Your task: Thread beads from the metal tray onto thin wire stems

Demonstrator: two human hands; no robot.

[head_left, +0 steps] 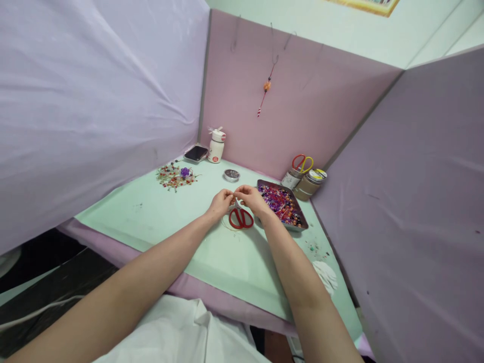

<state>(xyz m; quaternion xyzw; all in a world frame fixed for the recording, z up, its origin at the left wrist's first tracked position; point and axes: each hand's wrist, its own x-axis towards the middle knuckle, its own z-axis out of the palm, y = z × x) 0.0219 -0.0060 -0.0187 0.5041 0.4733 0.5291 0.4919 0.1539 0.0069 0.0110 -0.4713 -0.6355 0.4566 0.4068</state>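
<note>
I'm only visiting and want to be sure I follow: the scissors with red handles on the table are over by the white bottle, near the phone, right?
Not quite: the head view shows the red-handled scissors at the hands, away from the white bottle.

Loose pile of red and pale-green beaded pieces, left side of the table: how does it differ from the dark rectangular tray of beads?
- Containment: the loose pile lies directly on the pale green tabletop; the tray keeps its beads inside raised walls.
- Colour: pile mostly red and pale green with one purple cluster; tray mainly purple, magenta and orange.
- Density: pile spread thin; tray thickly filled.
Shared: both hold many small pieces.
</note>
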